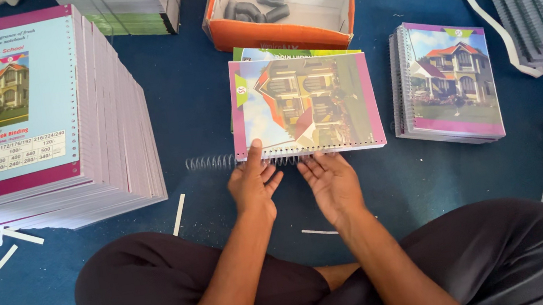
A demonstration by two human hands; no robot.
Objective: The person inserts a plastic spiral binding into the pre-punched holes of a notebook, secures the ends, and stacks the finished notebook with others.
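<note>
Notebook [305,105] lies on the blue floor [194,93] before our crossed legs. Left hand [252,184] and right hand [331,181] rest open on its near edge, touching the wire coil [211,162]. Risk as we judge it: coil skips holes if the stack shifts.

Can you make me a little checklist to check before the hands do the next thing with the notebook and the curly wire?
1. Left hand on the notebook, thumb pressing its near edge: ok.
2. Right hand at the wire spiral: ok.
3. Spiral threaded all the way along: not ok, a length sticks out left.
4. Spiral caught in every hole: cannot tell, too small.
5. Notebook lying flat on the blue floor: ok.
6. Finished notebook stack out of the way: ok.
</note>
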